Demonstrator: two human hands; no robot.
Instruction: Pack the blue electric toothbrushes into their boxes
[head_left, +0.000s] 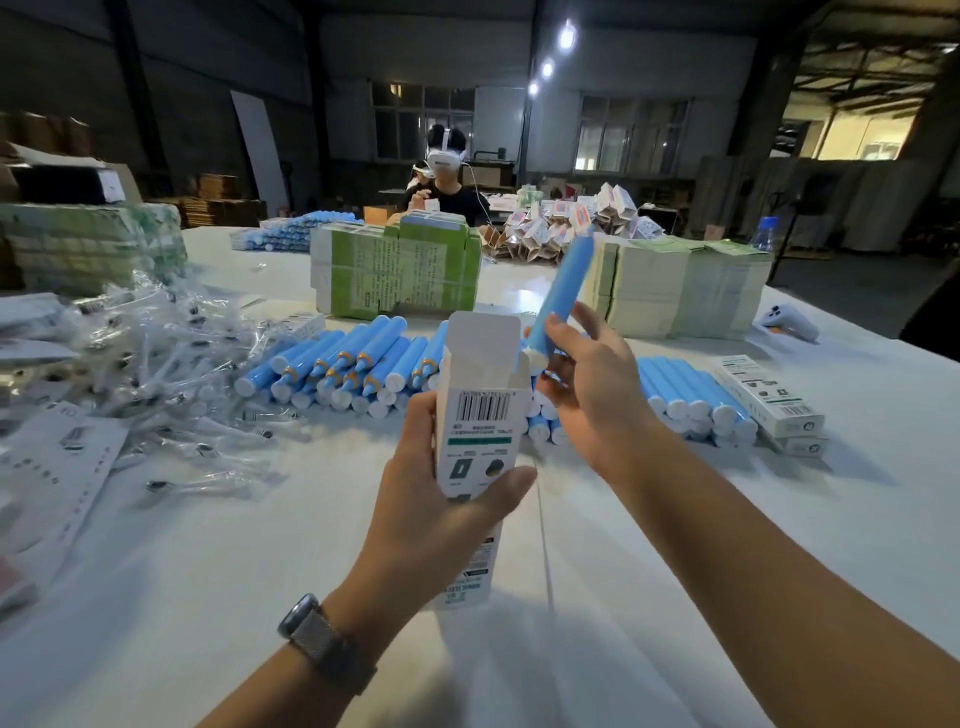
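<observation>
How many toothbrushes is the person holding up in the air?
1. The blue toothbrush is tilted up in the right hand, just above the open box held by the left hand. Many more lie in piles on the table.

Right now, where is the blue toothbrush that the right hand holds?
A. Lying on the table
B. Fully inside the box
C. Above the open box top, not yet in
C: the right hand holds the toothbrush tilted, its white end beside the box flap.

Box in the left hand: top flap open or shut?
Open. The box in the left hand has its top flap standing up; the toothbrush in the right hand is outside.
</observation>
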